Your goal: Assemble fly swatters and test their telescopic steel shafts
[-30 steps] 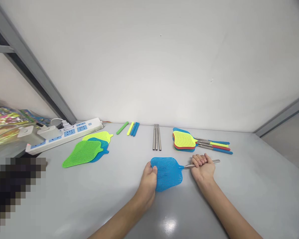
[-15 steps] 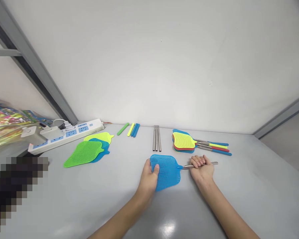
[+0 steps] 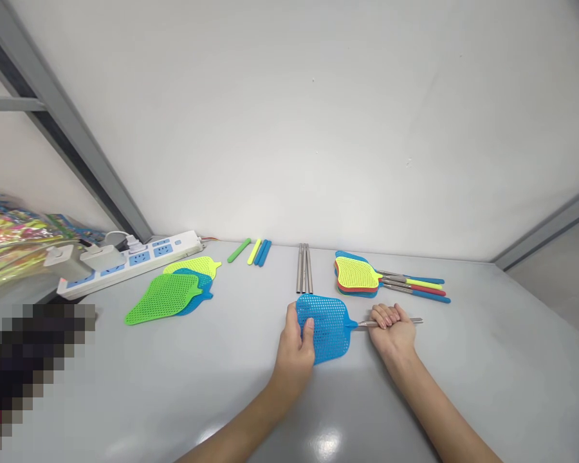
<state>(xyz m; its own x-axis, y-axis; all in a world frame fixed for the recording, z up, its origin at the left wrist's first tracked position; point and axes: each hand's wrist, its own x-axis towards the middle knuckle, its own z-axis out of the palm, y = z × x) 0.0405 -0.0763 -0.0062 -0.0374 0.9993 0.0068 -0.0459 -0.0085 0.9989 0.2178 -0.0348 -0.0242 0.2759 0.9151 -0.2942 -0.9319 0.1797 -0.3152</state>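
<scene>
Left hand: the left hand (image 3: 296, 341) is closed over the near-left edge of the blue swatter head (image 3: 325, 326), thumb on top; it gripped only the rim a second ago.
Right hand: the right hand (image 3: 390, 325) is fisted round the metal rod (image 3: 412, 320), whose bare end sticks out toward 3 o'clock.
Change: the head has tipped up and shifted slightly away, so rod and head look to be pressed together.
Swatter: low over the desk (image 3: 487, 360), centre.
12 o'clock: spare metal rods (image 3: 303, 267).
1 o'clock: stack of finished swatters (image 3: 357, 275).
10 o'clock: loose swatter heads (image 3: 174, 292), coloured grips (image 3: 253, 251), power strip (image 3: 135, 257).
</scene>
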